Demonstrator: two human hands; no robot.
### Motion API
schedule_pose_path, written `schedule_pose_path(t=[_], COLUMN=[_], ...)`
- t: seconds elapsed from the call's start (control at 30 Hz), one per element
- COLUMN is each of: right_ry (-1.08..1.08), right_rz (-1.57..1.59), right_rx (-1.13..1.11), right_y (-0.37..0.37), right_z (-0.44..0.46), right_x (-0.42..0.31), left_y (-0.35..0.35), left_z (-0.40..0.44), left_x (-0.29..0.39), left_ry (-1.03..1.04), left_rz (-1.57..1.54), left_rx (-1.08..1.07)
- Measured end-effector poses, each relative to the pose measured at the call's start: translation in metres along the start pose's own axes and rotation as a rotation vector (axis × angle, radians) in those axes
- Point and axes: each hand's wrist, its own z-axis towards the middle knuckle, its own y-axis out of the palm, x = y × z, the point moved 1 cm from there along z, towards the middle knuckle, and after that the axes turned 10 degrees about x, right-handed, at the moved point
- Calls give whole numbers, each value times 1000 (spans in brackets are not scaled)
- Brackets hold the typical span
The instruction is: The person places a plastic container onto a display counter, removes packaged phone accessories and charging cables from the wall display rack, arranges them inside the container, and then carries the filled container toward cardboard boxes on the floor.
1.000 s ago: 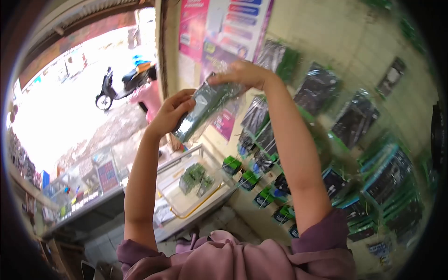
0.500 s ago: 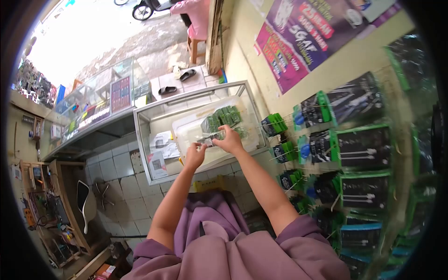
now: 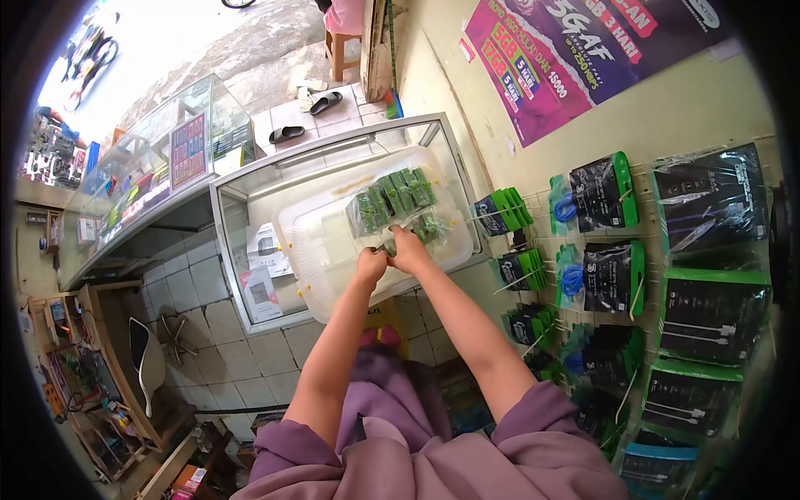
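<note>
A: ok so where were the green packets (image 3: 392, 200), and which way did they point?

B: In the white tray (image 3: 327, 237), lying across the top of the glass case (image 3: 232, 258). Most sat side by side in clear plastic, long axes running roughly away from the person, far ends tipped a bit left. The row itself slanted, its right end farther off. Couldn't read any print on them, tbh.

A: And the hands?

B: Right up against each other at the near side of that row. Left hand (image 3: 372, 265) had its fingers curled in, tips mostly hidden. Right hand (image 3: 408, 248) had thumb and index bent toward the left one's tips. Looked like some small dark bit between them, but too tiny and covered to name, so no clue on its long axis. Can't tell if either was really pinching it.

A: Anything cut off?

B: Yeah, the poster (image 3: 567, 67) ran out of the top, and someone in pink (image 3: 346, 17) by the stool (image 3: 337, 54) showed only partly. A few packets near the right hand were half blocked by it.
</note>
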Motion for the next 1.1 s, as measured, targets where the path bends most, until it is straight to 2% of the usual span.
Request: schedule_pose_path(t=[0.07, 0.2, 0.27, 0.33, 0.4, 0.47, 0.63, 0.77, 0.93, 0.97, 1.07, 1.1], right_ry=[-43, 34, -40, -7, 27, 43, 26, 12, -34, -64, -60, -57], right_rz=[15, -65, -261, -189, -117, -41, 28, 57, 80, 101, 252, 240], right_rx=[124, 295, 548, 536, 523, 536, 584, 560, 620, 638, 602, 662], right_y=[-8, -31, -42, -49, -50, -51, -60, -86, -132, -143, -194, -219], right_z=[-9, -33, -45, -56, -69, -81, -130, -191, -271, -287, -347, -370], right_x=[-4, -20, -25, -26, -26, -27, -43, -62, -90, -97, -124, -136], left_y=[12, 20, 20, 19, 14, 8, -4, -26, -60, -62, -81, -90], left_z=[-2, -7, -1, 1, -9, -14, -2, -22, -59, -56, -158, -215], left_x=[-3, 20, 23, 23, 24, 25, 12, 9, 25, 21, 60, 89], left_ry=[129, 108, 101, 93, 113, 132, 221, 219, 283, 356, 502, 474], left_rz=[-45, 125, 155, 188, 190, 179, 188, -82, -73, -92, -44, -68], left_rx=[182, 154, 114, 77, 167, 160, 131, -31, -25, -54, -115, -281])
